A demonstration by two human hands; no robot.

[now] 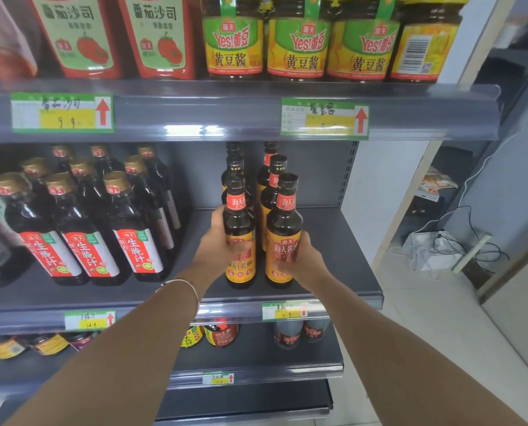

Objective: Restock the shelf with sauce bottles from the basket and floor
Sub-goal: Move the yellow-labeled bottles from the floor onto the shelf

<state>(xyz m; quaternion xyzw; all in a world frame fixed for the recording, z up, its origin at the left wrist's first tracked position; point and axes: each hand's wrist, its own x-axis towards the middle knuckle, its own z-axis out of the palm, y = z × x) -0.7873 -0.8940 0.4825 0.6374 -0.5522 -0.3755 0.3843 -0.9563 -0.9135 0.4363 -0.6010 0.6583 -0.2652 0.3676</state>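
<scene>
middle shelf: dark grey metal. its right-hand section carries two rows of dark sauce bottles with orange-yellow labels and black caps, running from the front lip back to the rear panel.

front left bottle: upright, base down at the shelf surface near the front lip. the left hand grasps it from its left side at label height, with the fingers wrapped across the label front and blurred. a thin bracelet sits on that wrist.

front right bottle: upright, just beside the first, base down at the shelf surface. the right hand grasps it from its right side, with the fingers curled over the lower label and blurred.

rear bottles: same kind, lined up behind each front bottle, at least two showing per row.

left section of the same shelf: gold-capped bottles with red and white labels, in three rows. they stand well apart from the held pair, with bare shelf between.

upper shelf: red tomato sauce pouches on the left, yellow bean paste jars on the right. green price tags with red arrows sit on the rail beneath.

lower shelf: small jars and bottles, partly hidden by the forearms.

right of the unit: tiled floor with a white bag and black cables.
</scene>
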